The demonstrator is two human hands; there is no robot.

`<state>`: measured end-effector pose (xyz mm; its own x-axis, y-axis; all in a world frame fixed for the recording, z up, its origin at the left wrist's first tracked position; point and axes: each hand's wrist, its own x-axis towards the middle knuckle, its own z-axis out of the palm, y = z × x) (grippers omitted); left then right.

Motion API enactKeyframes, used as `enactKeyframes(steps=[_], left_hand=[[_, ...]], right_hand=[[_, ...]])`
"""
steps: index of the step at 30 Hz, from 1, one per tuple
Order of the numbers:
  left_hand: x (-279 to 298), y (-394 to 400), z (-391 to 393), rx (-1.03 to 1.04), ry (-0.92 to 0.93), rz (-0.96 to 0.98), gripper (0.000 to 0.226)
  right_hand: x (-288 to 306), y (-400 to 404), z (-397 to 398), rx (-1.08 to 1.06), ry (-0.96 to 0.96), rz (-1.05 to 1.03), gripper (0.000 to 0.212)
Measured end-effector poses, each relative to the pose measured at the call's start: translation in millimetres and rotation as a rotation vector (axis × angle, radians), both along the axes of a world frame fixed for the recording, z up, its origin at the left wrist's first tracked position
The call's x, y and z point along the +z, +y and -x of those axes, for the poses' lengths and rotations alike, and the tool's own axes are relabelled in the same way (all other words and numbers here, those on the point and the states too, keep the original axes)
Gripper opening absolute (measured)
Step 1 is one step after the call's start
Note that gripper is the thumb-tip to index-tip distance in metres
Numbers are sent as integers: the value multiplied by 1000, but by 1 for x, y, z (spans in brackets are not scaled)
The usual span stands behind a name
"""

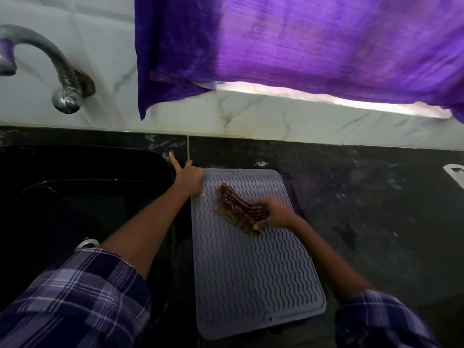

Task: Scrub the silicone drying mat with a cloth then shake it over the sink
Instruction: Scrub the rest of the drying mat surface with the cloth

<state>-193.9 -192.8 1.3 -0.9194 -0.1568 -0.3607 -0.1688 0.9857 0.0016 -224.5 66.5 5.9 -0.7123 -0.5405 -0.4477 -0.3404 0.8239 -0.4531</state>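
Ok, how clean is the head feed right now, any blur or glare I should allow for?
Head view: the right hand and cloth are motion-smeared; the left hand at the mat's corner is sharper; the window gap under the purple curtain is blown out; the sink is nearly black.

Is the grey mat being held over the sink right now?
No, the mat lies flat on the dark counter beside the sink, with the right hand pressing a brown cloth on it.
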Motion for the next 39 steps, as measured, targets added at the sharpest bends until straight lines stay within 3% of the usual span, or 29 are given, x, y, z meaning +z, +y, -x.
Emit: enactKeyframes(steps=[2,5,7,9,11,15,18,22,25,28,31,34,36,39], left_hand=[[-2,4,4,64,150,-308,49],[12,29,7,70,244,-807,54],[28,48,10,-18,176,-879,55],[40,57,15,-62,99,-935,40],[50,56,20,-2,45,-1029,30],[64,51,20,98,68,-1132,27],[66,44,16,194,55,-1259,20],[59,36,13,352,149,-1291,42],[61,39,11,411,55,-1258,61],[58,35,12,317,-2,-1182,39],[58,30,8,304,-78,-1151,30],[64,36,7,372,-127,-1181,30],[67,48,12,523,-87,-1314,35],[72,63,18,757,31,-1501,41]], right_hand=[[-2,8,-6,-88,36,133,37],[11,3,-6,-232,-85,433,30],[26,-5,0,-239,-140,528,22],[40,-9,7,-204,-183,567,10],[46,-8,12,-251,-182,676,22],[30,-11,9,-559,-296,906,38],[17,-19,2,-578,-385,899,20],[29,-29,3,-590,-404,997,8],[46,-32,5,-494,-244,857,14],[58,-29,16,-420,-139,744,33],[67,-20,30,-469,-106,772,32],[62,-22,33,-464,218,679,30],[55,-31,25,-395,365,608,19],[44,-43,6,-185,124,584,29]])
